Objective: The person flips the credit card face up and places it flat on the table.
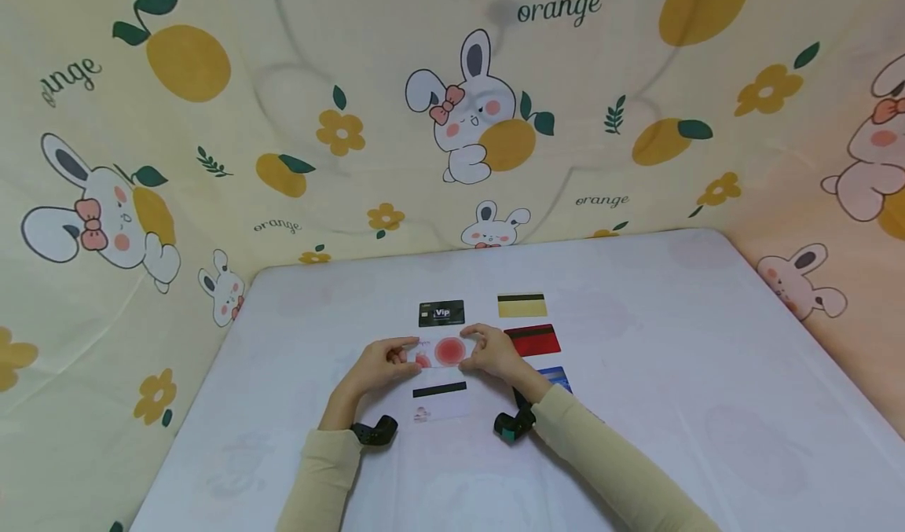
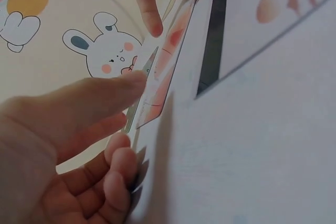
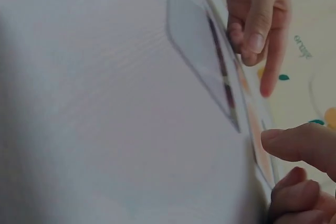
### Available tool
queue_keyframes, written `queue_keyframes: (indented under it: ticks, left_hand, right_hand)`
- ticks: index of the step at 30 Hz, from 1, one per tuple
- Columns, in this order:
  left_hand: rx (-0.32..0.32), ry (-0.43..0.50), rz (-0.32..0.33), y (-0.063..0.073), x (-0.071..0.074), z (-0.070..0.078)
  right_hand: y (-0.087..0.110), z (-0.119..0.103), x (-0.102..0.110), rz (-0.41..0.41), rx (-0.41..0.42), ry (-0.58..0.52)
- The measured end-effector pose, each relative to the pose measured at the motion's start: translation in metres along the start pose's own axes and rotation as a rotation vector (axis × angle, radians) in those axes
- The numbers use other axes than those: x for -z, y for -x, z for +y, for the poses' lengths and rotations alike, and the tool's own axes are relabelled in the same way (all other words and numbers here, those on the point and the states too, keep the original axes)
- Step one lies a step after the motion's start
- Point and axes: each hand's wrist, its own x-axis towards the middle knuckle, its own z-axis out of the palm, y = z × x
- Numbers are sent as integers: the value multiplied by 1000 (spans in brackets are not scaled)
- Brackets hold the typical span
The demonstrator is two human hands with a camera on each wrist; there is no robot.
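A white card with red circles [image 1: 449, 351] lies flat in the middle of the cluster. My left hand [image 1: 378, 365] holds its left end, with the thumb at the near corner and a finger at the far one. At the right end my right hand [image 1: 495, 355] has thumb and fingertips at the corners in the same way. In the left wrist view the printed card [image 2: 167, 72] shows edge-on beside the thumb. Just nearer lies a white card with a black stripe [image 1: 440, 403]. A black Vip card [image 1: 441, 313] sits right beyond the held one.
To the right are a gold card [image 1: 522, 306], a red card [image 1: 535, 339] partly behind the right hand, and a blue card [image 1: 556, 379] mostly hidden by the right wrist. A white cloth covers the table [image 1: 679, 375]. A patterned curtain [image 1: 382, 53] hangs behind it.
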Motion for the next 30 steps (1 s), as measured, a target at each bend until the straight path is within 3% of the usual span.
queue_keyframes:
  ticks: [11,18,30]
  left_hand:
    - [-82,-52,-20,14,0,2]
    - [-77,-36,-49,23,-1,1]
    - [-131,-68,-87,35,-2,-3]
  right_hand:
    - [10,-3,7,-70,34,-60]
    - [20,-2,9,-97,17,-16]
    - [42,2,13,-212,108,43]
